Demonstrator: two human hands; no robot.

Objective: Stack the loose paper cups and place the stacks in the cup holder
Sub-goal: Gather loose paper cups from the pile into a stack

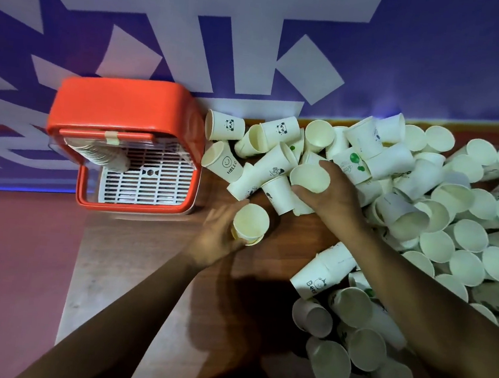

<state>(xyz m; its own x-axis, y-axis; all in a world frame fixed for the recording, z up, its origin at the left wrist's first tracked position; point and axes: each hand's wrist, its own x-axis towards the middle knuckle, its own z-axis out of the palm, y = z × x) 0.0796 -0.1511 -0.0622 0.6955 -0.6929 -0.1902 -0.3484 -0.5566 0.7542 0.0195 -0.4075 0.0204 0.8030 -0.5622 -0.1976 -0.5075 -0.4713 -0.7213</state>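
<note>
A big heap of loose white paper cups (442, 215) covers the right half of the wooden table (148, 258). My left hand (217, 236) grips a short stack of cups (250, 223), mouth facing me, near the table's middle. My right hand (331, 191) reaches into the heap and curls round a single cup (310, 177) with its mouth towards me. The red cup holder (127, 108) stands at the table's far left, and a stack of cups (98, 153) lies on its side inside, over a white grid floor.
A purple wall with white shapes (256, 51) runs behind the table. Cups printed with pandas and a smiley (226, 163) lie between the holder and my right hand. More cups (349, 338) lie near the table's front right edge. Red floor shows at the left.
</note>
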